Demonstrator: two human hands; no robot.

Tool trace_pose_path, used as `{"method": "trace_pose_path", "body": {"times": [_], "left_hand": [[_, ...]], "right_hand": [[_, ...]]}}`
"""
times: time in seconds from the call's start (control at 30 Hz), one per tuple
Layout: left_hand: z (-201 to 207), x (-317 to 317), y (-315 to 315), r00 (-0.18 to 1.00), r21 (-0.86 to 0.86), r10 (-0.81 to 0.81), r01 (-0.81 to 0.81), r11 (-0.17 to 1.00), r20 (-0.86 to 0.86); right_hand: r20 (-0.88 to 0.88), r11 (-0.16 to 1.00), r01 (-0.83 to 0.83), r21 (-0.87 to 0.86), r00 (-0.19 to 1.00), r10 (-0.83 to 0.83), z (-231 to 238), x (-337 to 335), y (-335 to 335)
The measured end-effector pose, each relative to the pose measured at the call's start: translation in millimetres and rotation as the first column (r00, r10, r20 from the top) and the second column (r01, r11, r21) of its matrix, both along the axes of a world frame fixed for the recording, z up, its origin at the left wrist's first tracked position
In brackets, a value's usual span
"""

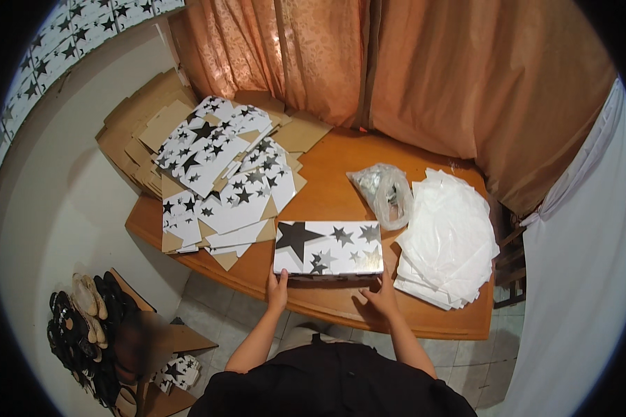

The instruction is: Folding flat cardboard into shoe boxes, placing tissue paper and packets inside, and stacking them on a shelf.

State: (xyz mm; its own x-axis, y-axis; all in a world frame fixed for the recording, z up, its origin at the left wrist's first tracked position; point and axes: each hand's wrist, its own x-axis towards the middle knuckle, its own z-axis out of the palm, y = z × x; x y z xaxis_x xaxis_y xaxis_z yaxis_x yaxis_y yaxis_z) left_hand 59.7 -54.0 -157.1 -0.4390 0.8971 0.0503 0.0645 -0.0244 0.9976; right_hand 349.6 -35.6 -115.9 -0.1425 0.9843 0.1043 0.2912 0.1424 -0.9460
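A closed shoe box (328, 248), white with black and grey stars, rests on the wooden table near its front edge. At its near left corner, my left hand (277, 292) grips it, thumb along the front and fingers by the left side. My right hand (382, 299) is at the near right corner, with fingers reaching up to the box's right side. Its thumb sticks out to the left, apart from the box front, and the fingers are spread. What the box contains is hidden.
Flat star-printed cardboard sheets (236, 187) pile up at left, with brown cardboard (135, 142) behind. A clear plastic bag (386, 194) and a stack of white paper sheets (448, 243) lie on the table (334, 160) at right. Shoes (87, 313) hang or stand at lower left.
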Motion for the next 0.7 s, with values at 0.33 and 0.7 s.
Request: {"method": "trace_pose_path", "body": {"times": [0.33, 0.7], "left_hand": [[68.0, -40.5, 2.6, 0.987, 0.083, 0.161, -0.159, 0.984, -0.014], [214.0, -164.7, -81.9, 0.9, 0.314, 0.435, -0.403, 0.86, -0.037]], "right_hand": [[0.259, 0.881, 0.002, 0.474, 0.955, -0.141, 48.6, -33.3, 0.8], [0.424, 0.358, -0.454, 0.816, 0.891, 0.165, 166.8, -147.7, 34.5]]}}
